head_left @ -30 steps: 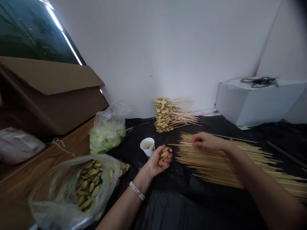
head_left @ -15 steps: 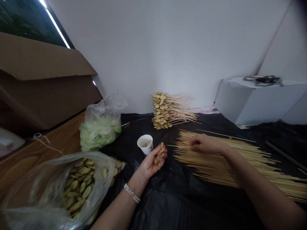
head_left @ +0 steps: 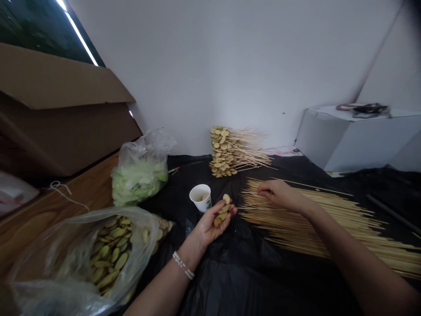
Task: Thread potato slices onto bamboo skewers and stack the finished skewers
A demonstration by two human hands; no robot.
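Observation:
My left hand [head_left: 215,221], palm up with fingers curled, holds several potato slices [head_left: 223,216] in a small stack. Just behind it stands a white paper cup [head_left: 200,198] with something pale inside. My right hand [head_left: 279,194] is over the left ends of a wide spread of bamboo skewers [head_left: 296,224], its thumb and fingers pinched together. Whether a skewer is between those fingertips is hidden. On the left, an open clear plastic bag [head_left: 59,267] holds many more potato slices [head_left: 113,254].
Against the wall lies a stack of skewered potato slices [head_left: 223,151], sticks pointing right. A bag of cut green vegetable [head_left: 140,182] stands at the left, near a cardboard box [head_left: 66,131]. Black plastic sheeting [head_left: 230,276] covers the work surface. A white box [head_left: 362,140] stands right.
My left hand has shifted slightly right and opened a little, showing more of the slices. A skewer tip that stuck out toward it no longer shows there. My right hand has moved slightly left.

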